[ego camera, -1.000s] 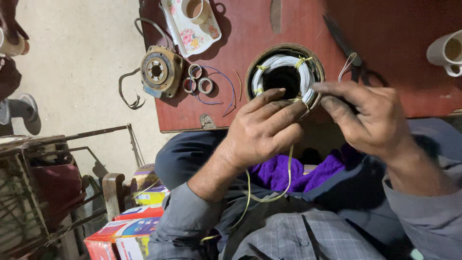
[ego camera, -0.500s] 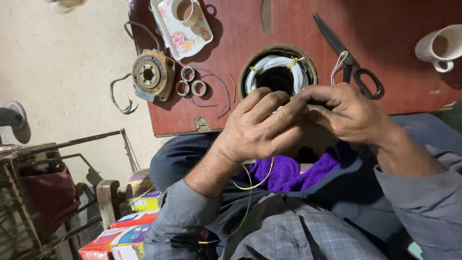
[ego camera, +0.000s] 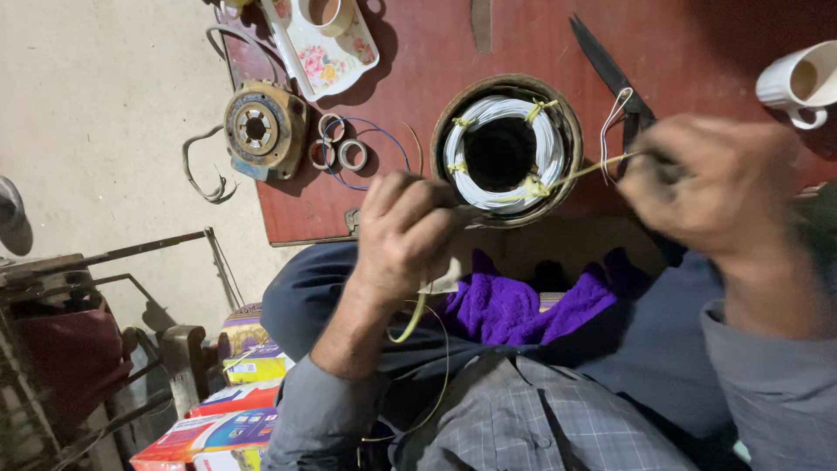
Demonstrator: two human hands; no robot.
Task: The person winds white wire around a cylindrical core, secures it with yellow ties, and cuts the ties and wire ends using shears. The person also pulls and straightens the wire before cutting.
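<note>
Item: round motor housing (ego camera: 261, 131) at 10 o'clock. Our left hand (ego camera: 403, 237) clenched around yellow string (ego camera: 410, 321). White coil (ego camera: 504, 155) at 12, on red table (ego camera: 418, 87). Our right hand (ego camera: 715, 187), blurred, pinching taut string at 2.

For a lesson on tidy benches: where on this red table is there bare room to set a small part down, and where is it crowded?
Bare wood lies on the red table between the scissors and the white cup, and between the floral tray and the wound coil ring. The left corner is crowded: round metal housing, small rings. Both hands work at the coil's near edge.
</note>
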